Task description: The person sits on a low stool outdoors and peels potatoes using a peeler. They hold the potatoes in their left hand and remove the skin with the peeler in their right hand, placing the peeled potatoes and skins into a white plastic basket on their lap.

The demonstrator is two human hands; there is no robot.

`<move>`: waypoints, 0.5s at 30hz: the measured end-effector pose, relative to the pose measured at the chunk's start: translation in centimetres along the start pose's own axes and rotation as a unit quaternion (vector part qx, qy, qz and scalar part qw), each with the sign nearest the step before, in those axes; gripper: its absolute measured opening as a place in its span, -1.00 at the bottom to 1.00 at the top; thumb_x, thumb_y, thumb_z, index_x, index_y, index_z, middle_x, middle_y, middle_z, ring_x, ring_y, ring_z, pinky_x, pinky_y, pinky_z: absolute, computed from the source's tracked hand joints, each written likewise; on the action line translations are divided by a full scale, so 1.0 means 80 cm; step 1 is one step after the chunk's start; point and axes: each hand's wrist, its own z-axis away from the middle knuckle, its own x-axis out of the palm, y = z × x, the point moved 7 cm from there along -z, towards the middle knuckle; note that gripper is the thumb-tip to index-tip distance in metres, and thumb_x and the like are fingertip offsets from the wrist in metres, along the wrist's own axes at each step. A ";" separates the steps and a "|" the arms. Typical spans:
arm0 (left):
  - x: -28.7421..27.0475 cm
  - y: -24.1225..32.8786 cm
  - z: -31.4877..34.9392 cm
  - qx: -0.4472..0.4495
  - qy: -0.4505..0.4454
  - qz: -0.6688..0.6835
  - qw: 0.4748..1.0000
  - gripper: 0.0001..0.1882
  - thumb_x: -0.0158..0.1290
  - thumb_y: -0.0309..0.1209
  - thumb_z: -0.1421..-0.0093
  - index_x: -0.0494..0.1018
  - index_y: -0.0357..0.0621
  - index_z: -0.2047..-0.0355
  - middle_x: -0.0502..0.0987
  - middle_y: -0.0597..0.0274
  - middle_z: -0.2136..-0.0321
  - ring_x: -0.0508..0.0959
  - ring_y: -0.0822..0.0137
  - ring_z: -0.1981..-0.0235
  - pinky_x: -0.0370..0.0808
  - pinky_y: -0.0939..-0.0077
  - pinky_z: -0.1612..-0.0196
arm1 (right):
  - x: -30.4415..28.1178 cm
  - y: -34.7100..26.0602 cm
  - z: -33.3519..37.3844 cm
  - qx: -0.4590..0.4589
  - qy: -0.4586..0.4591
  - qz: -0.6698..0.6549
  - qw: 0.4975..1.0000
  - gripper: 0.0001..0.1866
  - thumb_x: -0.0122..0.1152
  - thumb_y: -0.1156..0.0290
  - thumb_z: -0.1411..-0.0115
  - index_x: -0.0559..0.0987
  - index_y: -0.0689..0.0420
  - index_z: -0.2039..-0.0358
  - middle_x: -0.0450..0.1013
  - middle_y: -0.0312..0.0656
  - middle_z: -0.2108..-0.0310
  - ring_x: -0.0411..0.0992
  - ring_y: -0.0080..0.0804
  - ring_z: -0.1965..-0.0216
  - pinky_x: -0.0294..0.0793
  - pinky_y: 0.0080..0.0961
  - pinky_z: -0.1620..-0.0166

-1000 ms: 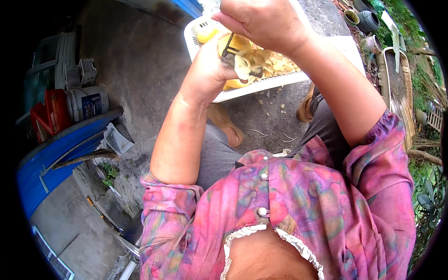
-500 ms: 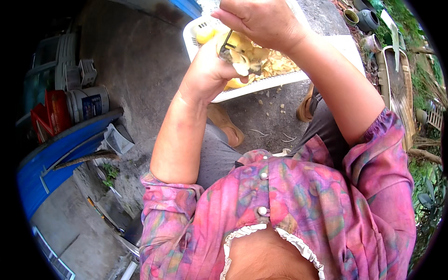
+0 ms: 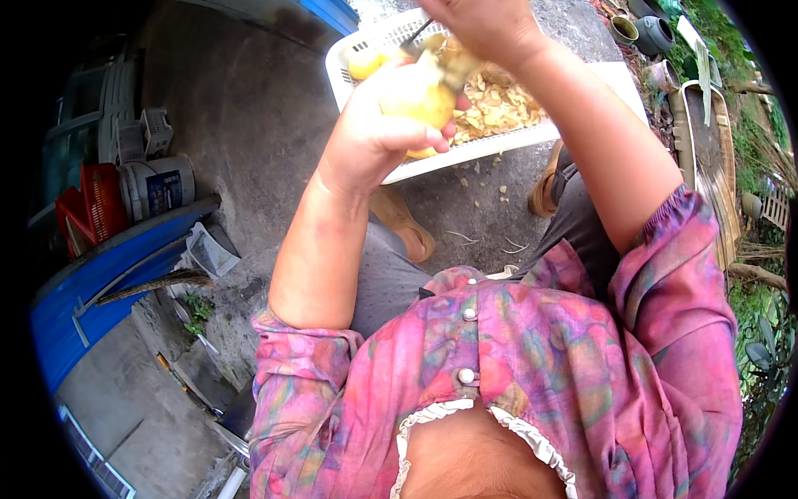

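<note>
My left hand (image 3: pixel 370 129) is closed around a pale yellow, partly peeled potato (image 3: pixel 418 101), holding it above a white plastic basket (image 3: pixel 461 155). My right hand (image 3: pixel 490 29) grips a dark-handled peeler (image 3: pixel 417 35) just above the potato, though its fingertips run off the top of the picture. The peeler's blade end is blurred where it meets the potato. In the basket lies a heap of cream and brown peelings (image 3: pixel 499 108). Another yellow potato (image 3: pixel 364 65) sits in its far left corner.
My sandalled feet (image 3: pixel 406 229) stand on the concrete under the basket, among small scraps. At left are a red crate (image 3: pixel 101 202), a white bucket (image 3: pixel 162 185) and a grey-white dustpan (image 3: pixel 212 249). Pots (image 3: pixel 655 36) and a long planter (image 3: pixel 705 125) line the right.
My left hand has turned the potato, so more of its smooth yellow side shows. My right hand and the peeler have shifted slightly up and right.
</note>
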 end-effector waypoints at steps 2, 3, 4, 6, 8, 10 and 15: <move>0.010 0.007 0.002 0.006 -0.016 0.012 1.000 -0.40 0.11 -0.64 0.12 0.31 -0.43 -0.01 0.51 -0.10 0.17 0.56 0.33 0.34 0.55 0.52 0.26 | 0.010 0.046 -0.009 0.066 -0.001 0.042 0.997 -0.67 0.01 0.12 -0.22 0.52 0.08 0.52 0.48 -0.04 0.56 0.49 0.00 0.48 0.47 -0.10 0.38; 0.006 0.007 0.002 -0.002 0.004 -0.007 1.000 -0.41 0.10 -0.64 0.12 0.31 -0.43 -0.01 0.50 -0.11 0.16 0.56 0.31 0.33 0.55 0.51 0.24 | 0.005 0.062 -0.014 0.066 0.003 0.026 0.997 -0.68 0.01 0.13 -0.21 0.52 0.10 0.50 0.47 -0.01 0.56 0.48 0.02 0.46 0.47 -0.12 0.35; 0.001 0.007 0.002 -0.009 0.024 -0.027 0.999 -0.42 0.10 -0.64 0.11 0.31 -0.43 -0.01 0.50 -0.11 0.16 0.57 0.30 0.32 0.56 0.49 0.23 | 0.000 0.069 -0.014 0.060 0.038 0.019 0.997 -0.68 0.02 0.14 -0.20 0.53 0.11 0.49 0.47 0.01 0.56 0.48 0.03 0.45 0.47 -0.12 0.33; -0.010 0.004 0.002 -0.021 0.065 -0.033 0.997 -0.44 0.10 -0.68 0.13 0.34 -0.41 0.02 0.52 -0.06 0.19 0.58 0.30 0.31 0.57 0.47 0.21 | -0.012 0.055 -0.016 0.048 0.069 -0.010 0.996 -0.69 0.02 0.16 -0.19 0.54 0.11 0.49 0.47 0.04 0.54 0.48 0.04 0.43 0.47 -0.13 0.31; -0.020 -0.002 0.001 -0.030 0.098 -0.007 0.995 -0.46 0.12 -0.74 0.18 0.37 -0.39 0.08 0.55 0.06 0.25 0.60 0.30 0.30 0.57 0.45 0.21 | -0.017 0.035 -0.012 0.064 0.014 -0.033 0.997 -0.69 0.03 0.15 -0.19 0.55 0.10 0.52 0.49 0.05 0.51 0.48 0.04 0.42 0.48 -0.13 0.31; -0.017 -0.001 0.000 -0.014 0.086 -0.040 0.995 -0.46 0.06 -0.72 0.11 0.35 -0.38 0.02 0.52 -0.01 0.18 0.59 0.27 0.28 0.57 0.42 0.14 | -0.024 0.001 -0.008 0.037 -0.009 -0.035 0.999 -0.70 0.03 0.15 -0.19 0.55 0.09 0.50 0.49 -0.01 0.56 0.49 0.01 0.47 0.48 -0.13 0.35; -0.011 0.001 0.002 0.021 0.102 -0.105 0.989 -0.43 0.06 -0.71 0.10 0.32 -0.37 -0.02 0.52 -0.03 0.16 0.58 0.25 0.26 0.55 0.42 0.13 | -0.007 -0.025 0.004 -0.053 0.019 -0.070 0.996 -0.70 0.04 0.14 -0.19 0.49 0.09 0.53 0.46 -0.05 0.63 0.47 -0.02 0.55 0.44 -0.12 0.45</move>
